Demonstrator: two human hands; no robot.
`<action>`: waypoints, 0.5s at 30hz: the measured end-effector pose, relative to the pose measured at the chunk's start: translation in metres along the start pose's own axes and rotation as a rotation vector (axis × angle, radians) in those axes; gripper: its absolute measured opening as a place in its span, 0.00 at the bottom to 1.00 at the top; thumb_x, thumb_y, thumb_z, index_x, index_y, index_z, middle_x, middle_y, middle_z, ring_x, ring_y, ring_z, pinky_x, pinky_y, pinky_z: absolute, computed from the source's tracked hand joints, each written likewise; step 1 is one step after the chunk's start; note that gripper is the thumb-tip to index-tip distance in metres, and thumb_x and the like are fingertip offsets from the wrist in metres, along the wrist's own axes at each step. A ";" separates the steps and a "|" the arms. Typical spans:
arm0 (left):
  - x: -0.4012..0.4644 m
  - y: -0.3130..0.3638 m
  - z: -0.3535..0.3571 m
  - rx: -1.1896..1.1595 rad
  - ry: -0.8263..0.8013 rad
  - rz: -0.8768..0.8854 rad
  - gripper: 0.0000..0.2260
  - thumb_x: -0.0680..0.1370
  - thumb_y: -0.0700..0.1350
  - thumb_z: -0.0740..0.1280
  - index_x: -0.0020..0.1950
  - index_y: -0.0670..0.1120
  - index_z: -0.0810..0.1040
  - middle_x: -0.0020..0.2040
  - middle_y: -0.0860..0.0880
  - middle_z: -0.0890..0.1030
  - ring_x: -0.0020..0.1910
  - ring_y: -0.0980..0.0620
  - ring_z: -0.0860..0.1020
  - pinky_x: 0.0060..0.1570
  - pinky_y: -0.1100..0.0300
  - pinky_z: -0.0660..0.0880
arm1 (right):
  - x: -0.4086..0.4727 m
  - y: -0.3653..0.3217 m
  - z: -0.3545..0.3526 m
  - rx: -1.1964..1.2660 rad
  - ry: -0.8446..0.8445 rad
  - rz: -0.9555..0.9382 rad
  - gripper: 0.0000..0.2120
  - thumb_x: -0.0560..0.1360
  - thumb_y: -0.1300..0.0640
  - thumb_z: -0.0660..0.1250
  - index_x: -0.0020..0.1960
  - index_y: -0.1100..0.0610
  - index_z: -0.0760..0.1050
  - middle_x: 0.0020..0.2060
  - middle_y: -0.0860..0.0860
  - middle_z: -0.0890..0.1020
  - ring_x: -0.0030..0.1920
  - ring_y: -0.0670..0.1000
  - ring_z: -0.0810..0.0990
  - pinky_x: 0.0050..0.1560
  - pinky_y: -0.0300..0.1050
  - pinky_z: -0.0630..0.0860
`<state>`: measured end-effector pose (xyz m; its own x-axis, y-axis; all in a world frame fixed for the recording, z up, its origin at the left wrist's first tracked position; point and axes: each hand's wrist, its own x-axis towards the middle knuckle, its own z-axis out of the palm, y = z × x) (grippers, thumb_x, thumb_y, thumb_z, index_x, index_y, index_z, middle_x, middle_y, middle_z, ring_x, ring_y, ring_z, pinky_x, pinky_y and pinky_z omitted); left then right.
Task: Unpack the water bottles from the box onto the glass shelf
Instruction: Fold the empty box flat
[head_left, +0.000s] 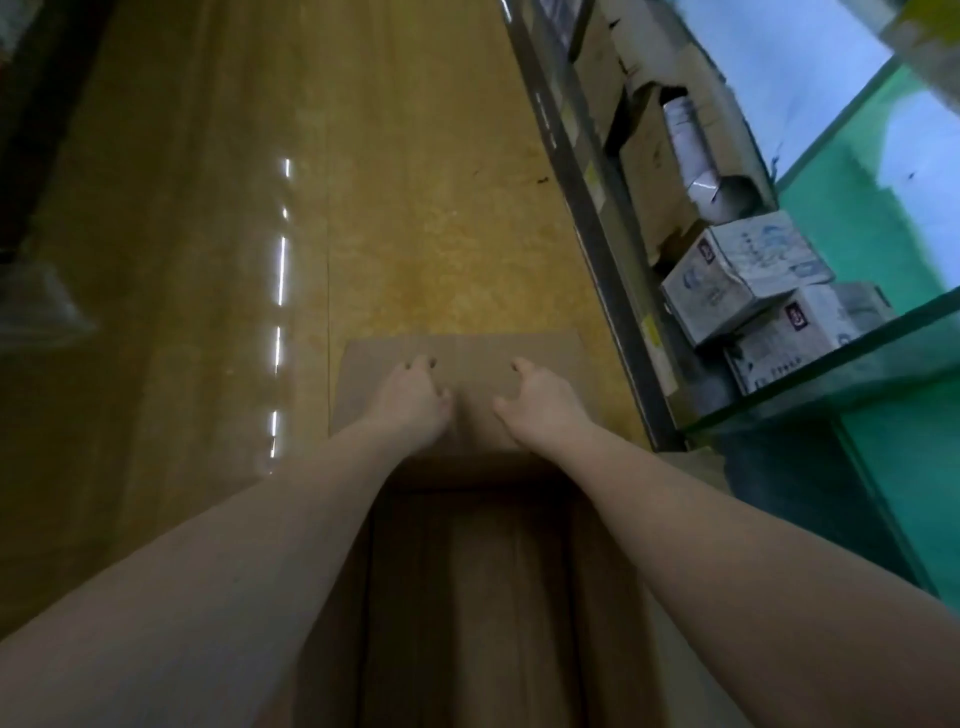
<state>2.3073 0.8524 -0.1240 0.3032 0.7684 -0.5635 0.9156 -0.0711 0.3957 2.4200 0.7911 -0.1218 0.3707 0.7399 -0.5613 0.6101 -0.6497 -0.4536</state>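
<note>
An open cardboard box (478, 597) sits on the yellowish floor (415, 182), nearest the viewer; its inside is dark and no bottles can be made out in it. Its far flap (467, 358) lies folded outward, flat. The left hand (413, 397) and right hand (540, 397) rest on that flap side by side, fingers curled, fingertips pressing the cardboard. At the right stands the glass shelf (831, 358), with small printed cartons (743, 275) beneath it.
</note>
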 end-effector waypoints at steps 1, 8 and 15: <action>0.012 0.002 0.002 0.015 0.001 0.026 0.23 0.82 0.45 0.56 0.76 0.44 0.57 0.74 0.42 0.63 0.70 0.42 0.66 0.68 0.52 0.65 | 0.011 0.000 0.001 -0.027 0.008 -0.023 0.29 0.79 0.52 0.60 0.77 0.55 0.54 0.73 0.55 0.64 0.70 0.55 0.67 0.68 0.50 0.67; 0.094 0.013 0.006 0.270 0.134 0.164 0.23 0.81 0.47 0.52 0.76 0.44 0.57 0.75 0.44 0.61 0.75 0.44 0.58 0.73 0.48 0.57 | 0.068 0.006 0.004 -0.094 0.121 -0.152 0.27 0.79 0.56 0.58 0.76 0.57 0.55 0.74 0.54 0.62 0.73 0.54 0.61 0.71 0.48 0.61; 0.100 0.017 0.016 0.427 0.032 0.110 0.21 0.82 0.48 0.49 0.73 0.46 0.64 0.71 0.40 0.66 0.72 0.41 0.63 0.73 0.42 0.53 | 0.076 0.006 0.004 -0.155 0.114 -0.205 0.27 0.80 0.57 0.57 0.77 0.57 0.54 0.75 0.54 0.60 0.75 0.54 0.57 0.72 0.47 0.57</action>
<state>2.3572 0.9181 -0.1858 0.4025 0.7607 -0.5092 0.9075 -0.4045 0.1131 2.4495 0.8427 -0.1703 0.2991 0.8739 -0.3831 0.7774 -0.4560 -0.4333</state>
